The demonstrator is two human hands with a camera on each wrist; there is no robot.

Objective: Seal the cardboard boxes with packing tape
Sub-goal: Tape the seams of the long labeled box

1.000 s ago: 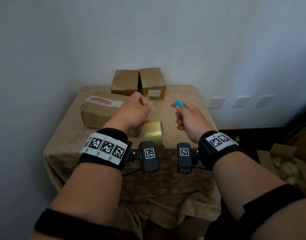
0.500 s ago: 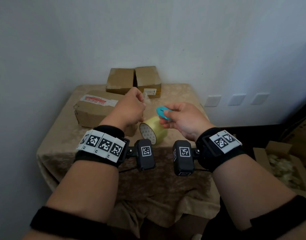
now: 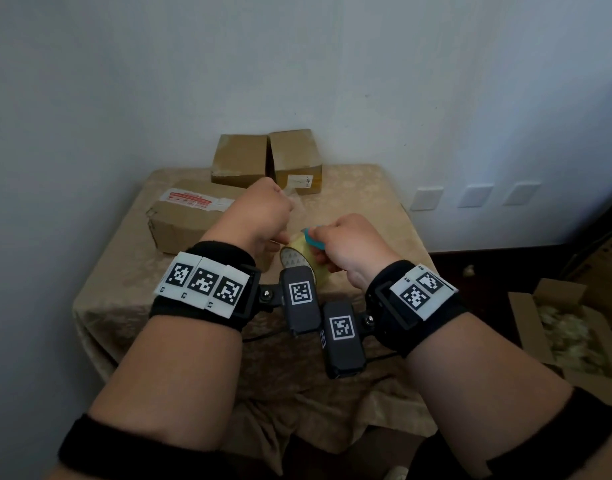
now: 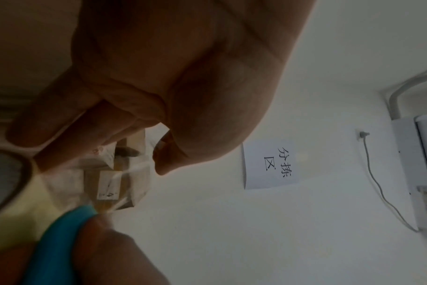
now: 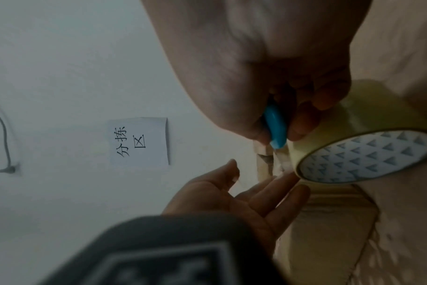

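While your forearms reach out side by side over the table [image 3: 373, 188], both hands meet above its middle, knuckles up toward the head camera. Your left hand [image 3: 259, 216] is raised slightly higher and further back; thumb and forefinger pinch the free end of a clear strip of tape [image 3: 292, 199], the other fingers lying fairly straight below it in the right wrist view. The strip runs taut from that pinch down to the tape roll [image 3: 306, 254]. The roll stands on edge between your hands, its patterned core facing you, and is partly hidden behind the wrist cameras. Whether it touches the tablecloth cannot be told.

Your right hand [image 3: 346, 244] is curled round a small blue cutter [image 3: 313, 237], held between thumb and fingers. Its tip sits at the strip just beside the roll's outer surface; the right wrist view shows the blue tip [image 5: 277, 142] right at the roll's edge [image 5: 329, 135].

Boxes: one long cardboard box [image 3: 190, 220] with a red-and-white label lies on the table's left side, just beyond your left wrist. Two smaller boxes [image 3: 266, 157] stand touching one another at the back against the wall [image 3: 297, 64].

Floor, right: an open carton [image 3: 571, 334] with pale filling.
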